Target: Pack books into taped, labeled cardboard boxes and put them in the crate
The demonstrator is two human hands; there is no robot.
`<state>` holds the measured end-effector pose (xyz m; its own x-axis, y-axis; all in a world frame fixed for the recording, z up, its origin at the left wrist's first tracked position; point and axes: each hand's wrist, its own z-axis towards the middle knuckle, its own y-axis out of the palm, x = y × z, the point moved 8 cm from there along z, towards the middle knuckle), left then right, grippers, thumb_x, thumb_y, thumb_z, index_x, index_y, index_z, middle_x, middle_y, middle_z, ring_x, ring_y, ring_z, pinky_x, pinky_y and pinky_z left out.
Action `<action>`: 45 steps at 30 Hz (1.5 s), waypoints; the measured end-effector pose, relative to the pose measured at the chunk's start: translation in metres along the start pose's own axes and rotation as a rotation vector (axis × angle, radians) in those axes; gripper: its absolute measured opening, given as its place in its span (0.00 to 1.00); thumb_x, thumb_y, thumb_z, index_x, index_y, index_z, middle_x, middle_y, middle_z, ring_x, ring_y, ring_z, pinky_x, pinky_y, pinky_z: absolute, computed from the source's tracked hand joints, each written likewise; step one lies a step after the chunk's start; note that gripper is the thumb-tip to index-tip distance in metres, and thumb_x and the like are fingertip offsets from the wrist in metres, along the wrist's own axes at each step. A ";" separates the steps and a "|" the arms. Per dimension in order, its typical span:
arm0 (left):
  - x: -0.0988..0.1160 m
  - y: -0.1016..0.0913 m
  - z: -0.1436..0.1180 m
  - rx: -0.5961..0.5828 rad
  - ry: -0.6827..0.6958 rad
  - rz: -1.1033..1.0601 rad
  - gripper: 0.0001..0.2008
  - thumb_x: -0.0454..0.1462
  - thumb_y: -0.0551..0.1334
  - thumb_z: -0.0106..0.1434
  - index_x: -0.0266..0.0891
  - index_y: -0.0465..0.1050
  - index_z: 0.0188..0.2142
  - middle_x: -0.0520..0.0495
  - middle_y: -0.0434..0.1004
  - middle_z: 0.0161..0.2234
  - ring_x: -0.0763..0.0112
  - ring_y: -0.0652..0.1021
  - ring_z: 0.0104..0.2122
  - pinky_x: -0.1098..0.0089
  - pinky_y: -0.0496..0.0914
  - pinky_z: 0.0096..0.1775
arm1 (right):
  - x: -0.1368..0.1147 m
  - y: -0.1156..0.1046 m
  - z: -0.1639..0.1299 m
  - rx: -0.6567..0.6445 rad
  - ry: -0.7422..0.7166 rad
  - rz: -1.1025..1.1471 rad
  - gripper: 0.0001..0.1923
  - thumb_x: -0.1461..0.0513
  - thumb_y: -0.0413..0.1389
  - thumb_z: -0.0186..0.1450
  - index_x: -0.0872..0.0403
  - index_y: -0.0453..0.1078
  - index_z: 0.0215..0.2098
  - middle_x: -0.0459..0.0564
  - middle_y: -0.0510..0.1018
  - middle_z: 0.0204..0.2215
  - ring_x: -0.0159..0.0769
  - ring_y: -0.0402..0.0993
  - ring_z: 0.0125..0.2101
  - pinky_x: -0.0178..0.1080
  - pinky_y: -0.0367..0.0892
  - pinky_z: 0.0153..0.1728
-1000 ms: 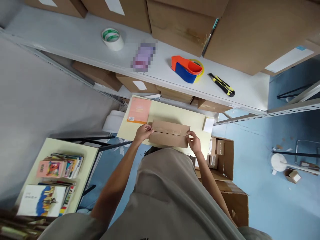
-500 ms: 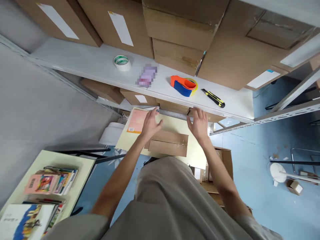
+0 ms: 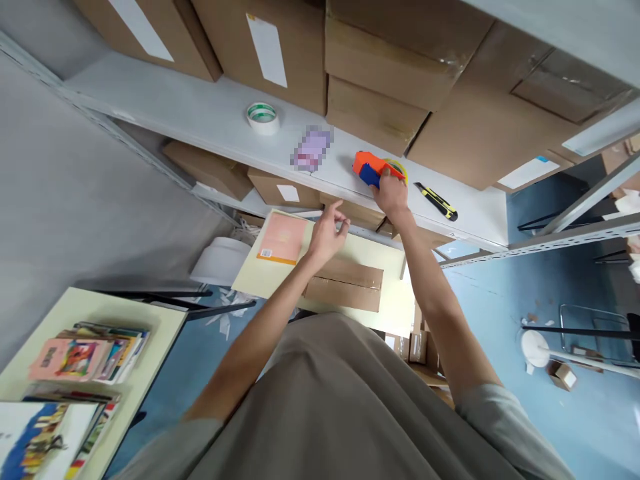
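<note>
An orange and blue tape dispenser (image 3: 367,168) lies on the shelf, a roll of yellow tape behind it. My right hand (image 3: 391,193) has its fingers closed around the dispenser's near right part. Over the pale yellow table my left hand (image 3: 327,233) hovers with loosely bent fingers apart, holding nothing. Below the hands a narrow cardboard box (image 3: 345,287) lies on the table, partly covered by my left forearm. A pink book (image 3: 283,237) with an orange strip is to its left. Right of the dispenser rests a yellow and black box cutter (image 3: 437,202).
On the shelf (image 3: 200,120) stand a white tape roll (image 3: 263,119), a blurred purple item (image 3: 313,148) and large cardboard boxes (image 3: 270,53). Books (image 3: 85,357) are stacked on a side table at the left. An opened carton (image 3: 425,360) is below right.
My right hand has moved up from above the table to the shelf and taken hold of the tape dispenser. My left hand has shifted slightly right, its fingers more bent.
</note>
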<state>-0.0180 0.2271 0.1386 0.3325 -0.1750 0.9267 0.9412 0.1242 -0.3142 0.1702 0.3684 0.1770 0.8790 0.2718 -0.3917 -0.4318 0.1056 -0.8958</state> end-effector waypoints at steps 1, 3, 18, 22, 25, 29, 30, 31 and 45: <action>-0.001 -0.006 -0.015 0.007 -0.018 -0.055 0.21 0.37 0.66 0.73 0.43 0.74 0.64 0.45 0.85 0.45 0.60 0.85 0.49 0.56 0.78 0.61 | -0.003 -0.002 -0.025 -0.007 0.045 0.045 0.34 0.47 0.54 0.84 0.71 0.65 0.69 0.75 0.83 0.54 0.58 0.83 0.59 0.60 0.70 0.67; -0.001 -0.016 -0.048 0.016 -0.048 -0.183 0.13 0.41 0.67 0.75 0.44 0.76 0.56 0.43 0.85 0.48 0.60 0.85 0.52 0.56 0.78 0.62 | -0.021 -0.002 -0.081 -0.059 0.060 0.211 0.34 0.42 0.59 0.80 0.57 0.66 0.71 0.65 0.83 0.55 0.57 0.84 0.54 0.58 0.77 0.60; -0.027 -0.054 -0.163 -0.070 -0.267 -0.210 0.17 0.56 0.69 0.75 0.46 0.79 0.45 0.44 0.85 0.44 0.59 0.84 0.44 0.58 0.81 0.51 | -0.113 0.064 -0.255 -0.261 0.360 0.870 0.31 0.33 0.62 0.74 0.47 0.69 0.55 0.52 0.82 0.46 0.45 0.82 0.44 0.47 0.81 0.49; -0.029 -0.068 -0.157 -0.139 -0.232 -0.180 0.17 0.55 0.71 0.72 0.46 0.81 0.45 0.43 0.86 0.44 0.57 0.84 0.45 0.57 0.81 0.52 | -0.114 0.066 -0.261 -0.306 0.345 0.800 0.31 0.32 0.60 0.75 0.48 0.68 0.53 0.51 0.81 0.43 0.44 0.79 0.41 0.45 0.78 0.44; -0.049 -0.084 -0.145 -0.127 -0.341 -0.323 0.24 0.59 0.71 0.72 0.45 0.82 0.54 0.41 0.87 0.51 0.55 0.86 0.49 0.55 0.81 0.55 | -0.112 0.065 -0.264 -0.379 0.320 0.743 0.30 0.33 0.61 0.75 0.48 0.69 0.53 0.51 0.81 0.42 0.43 0.78 0.39 0.44 0.77 0.41; -0.069 -0.096 -0.121 -0.208 -0.447 -0.476 0.35 0.67 0.69 0.70 0.44 0.84 0.58 0.39 0.87 0.55 0.46 0.85 0.58 0.52 0.82 0.57 | -0.113 0.057 -0.266 -0.487 0.259 0.664 0.28 0.35 0.62 0.75 0.47 0.69 0.53 0.51 0.83 0.42 0.44 0.79 0.37 0.45 0.77 0.38; -0.069 -0.098 -0.116 -0.237 -0.447 -0.487 0.35 0.68 0.70 0.69 0.43 0.85 0.57 0.39 0.87 0.54 0.45 0.85 0.58 0.51 0.82 0.57 | -0.114 0.055 -0.267 -0.515 0.244 0.644 0.27 0.36 0.62 0.75 0.48 0.69 0.53 0.51 0.83 0.43 0.44 0.79 0.38 0.45 0.77 0.38; -0.068 -0.100 -0.111 -0.261 -0.442 -0.489 0.34 0.67 0.71 0.68 0.42 0.85 0.55 0.39 0.88 0.53 0.45 0.86 0.57 0.51 0.82 0.57 | -0.115 0.053 -0.268 -0.540 0.230 0.622 0.27 0.37 0.62 0.75 0.48 0.69 0.53 0.52 0.83 0.43 0.45 0.80 0.38 0.45 0.77 0.37; -0.087 -0.080 -0.116 -0.350 -0.469 -0.591 0.24 0.58 0.76 0.64 0.40 0.84 0.38 0.45 0.87 0.39 0.61 0.84 0.40 0.63 0.78 0.44 | -0.125 0.040 -0.269 -0.760 0.241 0.380 0.29 0.34 0.61 0.73 0.49 0.71 0.50 0.49 0.81 0.35 0.41 0.73 0.32 0.43 0.69 0.34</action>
<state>-0.1155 0.1190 0.0592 -0.2095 0.3183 0.9246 0.9428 -0.1849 0.2773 0.0974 0.0818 0.1335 0.7589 -0.0592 -0.6485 -0.5278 -0.6392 -0.5593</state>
